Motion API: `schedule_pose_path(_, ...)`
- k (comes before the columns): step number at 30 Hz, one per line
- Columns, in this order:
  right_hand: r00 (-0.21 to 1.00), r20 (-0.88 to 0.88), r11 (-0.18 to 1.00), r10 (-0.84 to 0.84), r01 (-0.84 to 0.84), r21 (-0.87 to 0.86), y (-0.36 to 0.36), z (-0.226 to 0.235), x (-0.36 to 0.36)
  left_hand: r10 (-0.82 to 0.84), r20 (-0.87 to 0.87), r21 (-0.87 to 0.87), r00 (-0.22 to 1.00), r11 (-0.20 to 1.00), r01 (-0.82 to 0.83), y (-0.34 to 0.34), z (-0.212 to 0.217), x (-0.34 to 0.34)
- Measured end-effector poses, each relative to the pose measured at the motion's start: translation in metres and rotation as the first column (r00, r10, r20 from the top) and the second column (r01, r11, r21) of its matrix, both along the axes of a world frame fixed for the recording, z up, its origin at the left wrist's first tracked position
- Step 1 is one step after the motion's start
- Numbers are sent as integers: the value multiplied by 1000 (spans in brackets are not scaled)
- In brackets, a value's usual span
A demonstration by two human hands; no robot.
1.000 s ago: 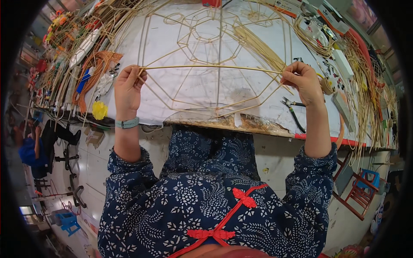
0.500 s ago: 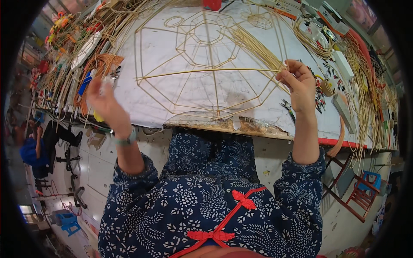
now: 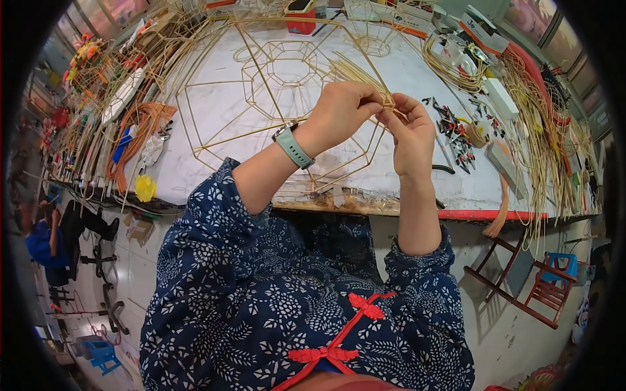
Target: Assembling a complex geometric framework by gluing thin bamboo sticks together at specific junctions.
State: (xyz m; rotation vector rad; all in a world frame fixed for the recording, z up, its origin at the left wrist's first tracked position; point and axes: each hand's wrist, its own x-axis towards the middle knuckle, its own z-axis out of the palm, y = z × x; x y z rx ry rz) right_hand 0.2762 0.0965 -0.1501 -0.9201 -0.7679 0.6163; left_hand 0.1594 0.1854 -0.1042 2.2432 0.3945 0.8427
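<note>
A large many-sided frame of thin bamboo strips (image 3: pixel 257 72) lies over the white table, with smaller rings of strips inside it. At a corner joint on its right side, my two hands meet. My right hand (image 3: pixel 414 133) pinches the frame there between thumb and fingers. My left hand (image 3: pixel 342 116) reaches across the frame, its fingertips closed at the same joint, almost touching the right thumb. Whatever lies between the left fingertips is too small to make out. The left forearm and its watch (image 3: pixel 293 146) cover part of the frame.
Behind my hands lies a bundle of loose strips (image 3: pixel 349 68). Black-and-red clips (image 3: pixel 450 127) and a tape roll (image 3: pixel 478 133) are to the right. Crumpled white material (image 3: pixel 152 150) and a yellow flower-like piece (image 3: pixel 145 188) are at left. A red container (image 3: pixel 300 26) stands at the back.
My left hand has come from the crumpled white material at left across to the joint beside my right hand. The right hand has shifted left, and the frame has turned and moved with it.
</note>
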Motion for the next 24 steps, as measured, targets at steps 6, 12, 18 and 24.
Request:
schedule_pose_path(6, 957, -247, 989, 150, -143, 44, -2, -10, 5, 22, 3, -133, 1000, 991, -21, 8, -5, 6)
schedule_pose_path(12, 965, -234, 992, 119, -123, -3, 5, -16, 9, 38, -54, -84, 998, 996, -42, 12, -9, 9)
schedule_pose_path(18, 964, -246, 995, 103, -102, 15, 9, -12, 5, 111, -17, -41, 994, 993, -112, 10, -10, 11)
schedule_pose_path(24, 960, -266, 996, 86, -89, 2, 10, -10, 1, 123, 46, -41, 991, 992, -121, 12, -16, 9)
